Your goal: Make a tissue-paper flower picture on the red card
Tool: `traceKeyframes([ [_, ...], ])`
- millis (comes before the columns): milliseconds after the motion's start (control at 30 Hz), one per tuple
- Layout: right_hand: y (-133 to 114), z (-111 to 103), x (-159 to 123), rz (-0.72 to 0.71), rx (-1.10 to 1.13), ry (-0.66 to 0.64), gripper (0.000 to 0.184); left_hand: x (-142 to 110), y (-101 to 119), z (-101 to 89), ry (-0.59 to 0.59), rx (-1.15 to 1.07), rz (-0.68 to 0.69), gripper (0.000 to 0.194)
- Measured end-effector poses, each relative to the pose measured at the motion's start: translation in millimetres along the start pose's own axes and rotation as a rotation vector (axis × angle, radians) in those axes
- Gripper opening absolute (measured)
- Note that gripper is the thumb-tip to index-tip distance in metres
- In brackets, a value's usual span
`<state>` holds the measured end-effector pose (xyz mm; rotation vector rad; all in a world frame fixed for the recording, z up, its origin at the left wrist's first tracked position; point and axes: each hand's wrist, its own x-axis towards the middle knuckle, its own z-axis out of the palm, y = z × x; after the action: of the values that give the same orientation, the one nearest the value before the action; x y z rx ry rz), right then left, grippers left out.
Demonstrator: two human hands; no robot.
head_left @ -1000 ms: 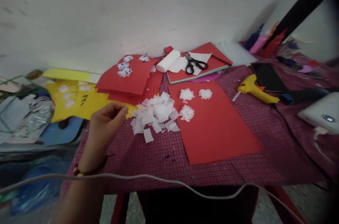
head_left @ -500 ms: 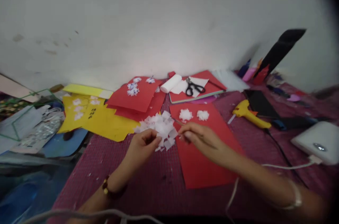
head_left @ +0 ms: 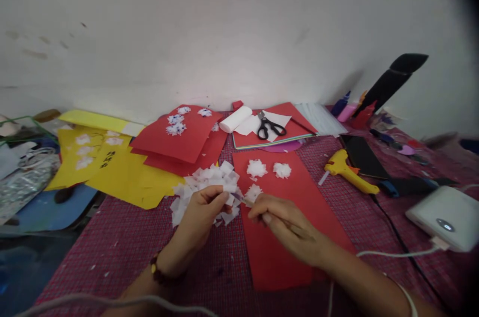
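Observation:
My left hand (head_left: 200, 212) pinches a small white paper square at the edge of a heap of white tissue squares (head_left: 207, 184) on the checked cloth. My right hand (head_left: 284, 222) is closed on a thin stick or pen whose purple tip points at that square. It hovers over a red paper sheet (head_left: 284, 237). On that sheet lie three white crumpled paper flowers (head_left: 256, 168), the nearest just beyond my right fingers.
Behind lie red sheets with small flowers (head_left: 175, 127), yellow paper (head_left: 123, 172), a tissue roll (head_left: 235, 118) and black scissors (head_left: 270, 126). A yellow glue gun (head_left: 346, 169), a black tablet (head_left: 364, 156) and a white device with cable (head_left: 447, 217) sit right. Clutter lies off the table's left edge.
My right hand came in holding the stick and met my left hand at the tissue heap. My left hand took up a white square. The view tilted down slightly.

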<state>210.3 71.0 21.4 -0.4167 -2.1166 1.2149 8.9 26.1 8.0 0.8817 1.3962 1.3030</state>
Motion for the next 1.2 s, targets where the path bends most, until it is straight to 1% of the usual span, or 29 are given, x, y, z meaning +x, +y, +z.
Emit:
traceKeyframes([
  [100,1.1,2.5,1.4,-0.013,-0.035,-0.012,0.023,-1.9,-0.1,-1.8,0.016,0.012,-0.010,0.018],
  [267,-0.1,2.7,-2.9,-0.057,-0.039,0.022,0.024,-3.2,0.8,-2.3,0.063,0.075,0.005,0.024],
  [433,3.2,5.5,-2.9,-0.036,-0.051,0.000,0.025,-3.6,5.1,2.7,0.061,0.091,0.010,0.022],
  [533,4.6,7.6,-2.5,-0.006,-0.034,0.019,0.023,-5.3,4.1,2.9,0.063,0.099,0.035,0.020],
  [600,4.4,8.8,-2.4,0.060,0.074,0.072,0.023,-7.5,2.5,1.8,0.008,-0.014,0.058,0.020],
  [633,4.0,9.5,-2.3,0.105,0.174,0.111,0.024,-8.8,1.9,1.2,-0.035,-0.100,0.070,0.021],
  [700,3.3,10.5,-2.5,0.198,0.444,0.195,0.023,-11.2,1.4,0.6,-0.120,-0.240,0.094,0.025],
  [767,3.1,10.9,-3.2,0.268,0.687,0.236,0.018,-12.5,1.8,0.5,-0.148,-0.272,0.118,0.026],
  [800,3.5,10.9,-3.8,0.293,0.760,0.236,0.015,-12.8,2.2,0.5,-0.142,-0.254,0.132,0.026],
  [867,5.2,11.0,-5.5,0.324,0.780,0.217,0.012,-13.2,3.3,0.2,-0.120,-0.215,0.163,0.023],
  [933,7.6,12.2,-7.0,0.334,0.679,0.245,0.017,-15.1,4.7,-0.3,-0.099,-0.162,0.195,0.016],
  [967,8.4,13.7,-7.4,0.342,0.622,0.289,0.021,-17.0,5.3,-0.4,-0.091,-0.098,0.244,0.012],
  [1000,8.8,15.7,-7.4,0.357,0.583,0.345,0.024,-19.6,5.7,-0.5,-0.089,-0.003,0.324,0.010],
  [1033,8.8,18.1,-6.8,0.381,0.578,0.405,0.026,-22.5,5.7,-0.7,-0.095,0.119,0.432,0.012],
  [1100,8.0,22.8,-3.9,0.452,0.686,0.480,0.027,-28.0,4.9,-1.6,-0.142,0.386,0.677,0.022],
  [1133,7.8,24.3,-1.7,0.490,0.780,0.481,0.027,-29.7,4.2,-2.5,-0.176,0.486,0.773,0.026],
  [1167,7.9,24.8,0.5,0.522,0.876,0.461,0.027,-30.2,3.7,-3.3,-0.199,0.541,0.823,0.030],
  [1200,8.2,24.0,2.5,0.540,0.954,0.431,0.026,-29.6,3.4,-4.1,-0.189,0.558,0.835,0.030],
])
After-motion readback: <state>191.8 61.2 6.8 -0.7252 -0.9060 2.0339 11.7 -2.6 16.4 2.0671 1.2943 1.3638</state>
